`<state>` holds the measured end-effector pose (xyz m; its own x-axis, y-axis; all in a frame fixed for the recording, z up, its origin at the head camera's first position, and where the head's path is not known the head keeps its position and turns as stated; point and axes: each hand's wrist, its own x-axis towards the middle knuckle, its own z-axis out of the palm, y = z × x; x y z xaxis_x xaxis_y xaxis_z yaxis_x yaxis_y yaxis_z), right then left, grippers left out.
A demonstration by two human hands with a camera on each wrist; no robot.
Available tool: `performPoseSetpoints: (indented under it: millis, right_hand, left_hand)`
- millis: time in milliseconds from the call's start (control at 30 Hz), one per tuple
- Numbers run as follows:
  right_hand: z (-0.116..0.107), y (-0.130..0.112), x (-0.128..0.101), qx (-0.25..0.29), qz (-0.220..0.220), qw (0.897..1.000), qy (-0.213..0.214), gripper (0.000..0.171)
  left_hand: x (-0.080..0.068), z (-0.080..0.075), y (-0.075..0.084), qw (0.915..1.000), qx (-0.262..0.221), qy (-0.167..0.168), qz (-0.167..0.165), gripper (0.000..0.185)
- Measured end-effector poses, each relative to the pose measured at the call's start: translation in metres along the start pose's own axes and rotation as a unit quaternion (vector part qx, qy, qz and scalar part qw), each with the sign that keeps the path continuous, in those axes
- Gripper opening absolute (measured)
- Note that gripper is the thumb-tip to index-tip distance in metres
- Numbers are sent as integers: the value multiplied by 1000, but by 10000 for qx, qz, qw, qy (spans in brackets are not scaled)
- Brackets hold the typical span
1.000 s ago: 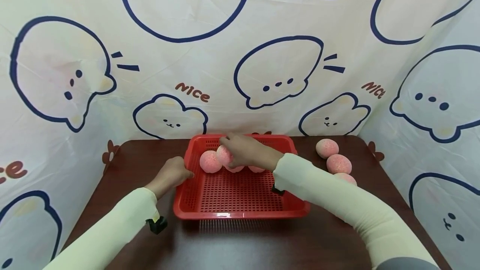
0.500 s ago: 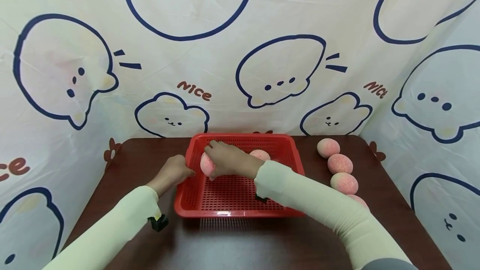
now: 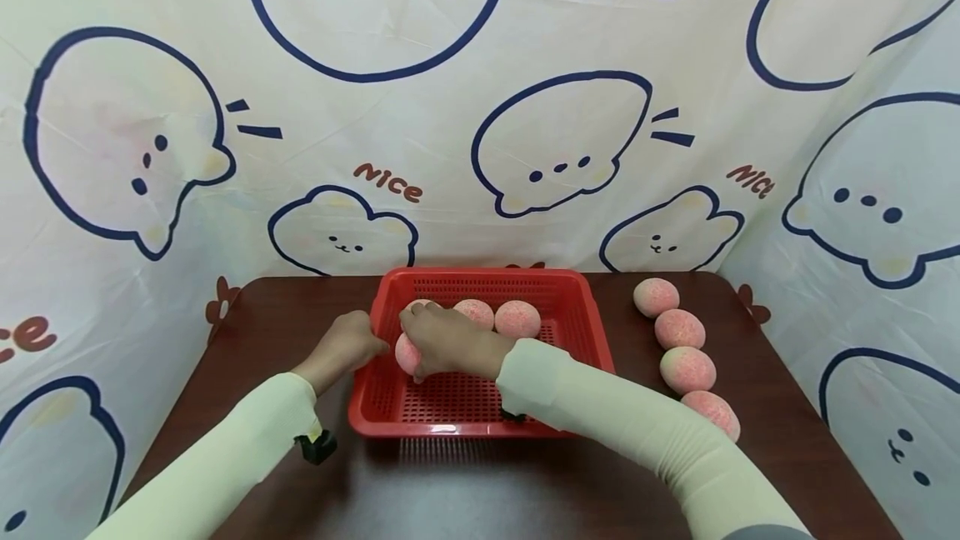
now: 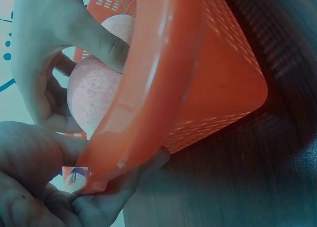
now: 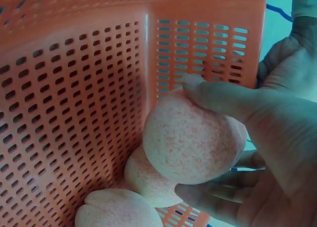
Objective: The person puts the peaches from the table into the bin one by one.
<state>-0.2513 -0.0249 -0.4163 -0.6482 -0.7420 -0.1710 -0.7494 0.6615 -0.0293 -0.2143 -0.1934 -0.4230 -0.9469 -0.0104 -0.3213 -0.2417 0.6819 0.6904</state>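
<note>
My left hand (image 3: 347,348) grips the left rim of the red plastic basket (image 3: 480,430), with the thumb on the inner side and fingers underneath in the left wrist view. Inside the basket, my right hand (image 3: 450,342) holds a pinkish peach (image 5: 193,138) near the left wall, thumb on one side and fingers on the other. Behind it, another peach (image 3: 422,304) is mostly covered by that hand. Two more peaches, a middle one (image 3: 474,312) and a right one (image 3: 517,320), sit along the back of the basket.
Several peaches stand in a line right of the basket, from a far peach (image 3: 656,297) to a near peach (image 3: 712,412). The dark wooden table (image 3: 450,498) meets a cartoon-printed cloth (image 3: 555,140) at the back and sides.
My right hand has moved left and toward me with the peach, uncovering peaches at the basket's back and more of the line at right. My left hand stays on the rim.
</note>
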Motion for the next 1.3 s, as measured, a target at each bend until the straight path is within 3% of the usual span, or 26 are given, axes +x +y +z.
performPoseSetpoints:
  millis: [433, 900, 1300]
  right_hand:
    - [7, -10, 11, 70, 0, 9988, -485, 83]
    - [21, -10, 18, -632, -367, 9971, -199, 69]
    - [24, -6, 14, -783, -428, 9960, -109, 75]
  left_hand:
    - [2, -1, 2, 9999, -8, -28, -127, 25]
    - [2, -1, 2, 9997, 180, 4, -151, 24]
    - [0, 0, 0, 9999, 101, 106, -65, 26]
